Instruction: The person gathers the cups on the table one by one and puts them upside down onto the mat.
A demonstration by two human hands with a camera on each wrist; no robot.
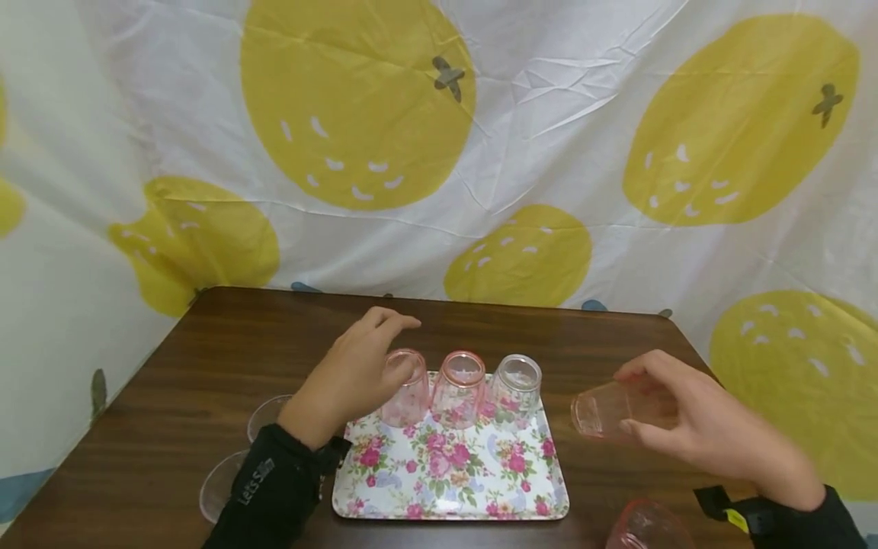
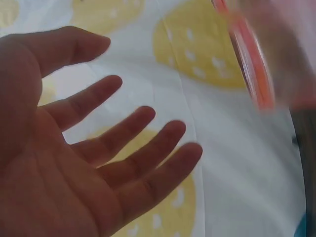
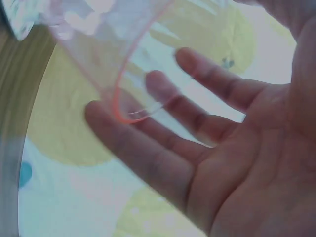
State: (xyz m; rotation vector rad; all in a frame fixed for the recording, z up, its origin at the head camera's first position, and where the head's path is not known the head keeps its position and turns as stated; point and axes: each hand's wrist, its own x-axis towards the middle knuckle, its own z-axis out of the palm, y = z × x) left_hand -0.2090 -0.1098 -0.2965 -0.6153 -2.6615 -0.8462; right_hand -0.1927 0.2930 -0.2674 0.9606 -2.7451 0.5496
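The person's left forearm, in a dark sleeve point(image 1: 264, 488), rises from the lower edge to a bare wrist and the left hand point(image 1: 357, 374), held loosely with its palm turned inward; the left wrist view shows the thumb point(image 2: 69, 47) well apart from four gently bent, spread fingers point(image 2: 163, 173). The right hand point(image 1: 700, 427) reaches inward from the lower right corner, its thumb opposed to its fingers in a curved, holding pose
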